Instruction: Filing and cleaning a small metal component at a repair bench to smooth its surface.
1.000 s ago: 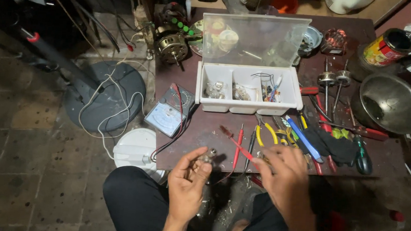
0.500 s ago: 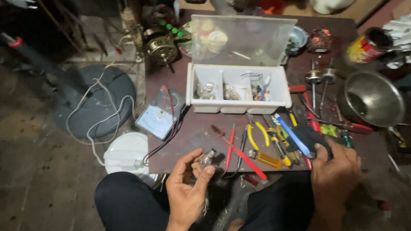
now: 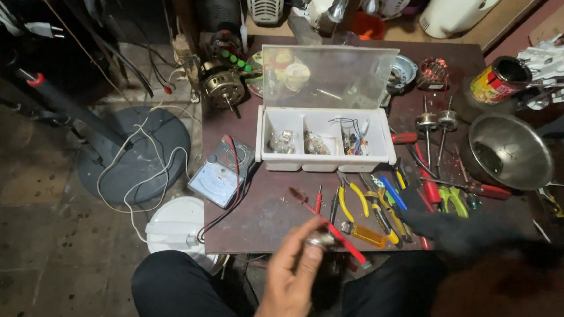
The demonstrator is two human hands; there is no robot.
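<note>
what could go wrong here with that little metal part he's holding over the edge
The small shiny metal part is pinched only at the left hand's fingertips, over the dark brown board's edge; dropped, it could vanish into the dark gap below. The right hand, a motion blur over the yellow-handled pliers, might knock tools off.

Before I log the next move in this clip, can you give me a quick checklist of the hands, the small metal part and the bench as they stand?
1. Left hand grips the small metal part: ok, pinched between thumb and fingers.
2. Part's kind readable: cannot tell, too small and shiny.
3. Right hand in clear view: not ok, a dark blur over the tools; whether it holds anything, cannot tell.
4. White parts box open: ok, clear lid up, three compartments showing.
5. Red-handled screwdriver clear of the left hand: cannot tell, it lies right beside the part.
6. Meter on the board: ok, at its left edge with leads attached.
</note>
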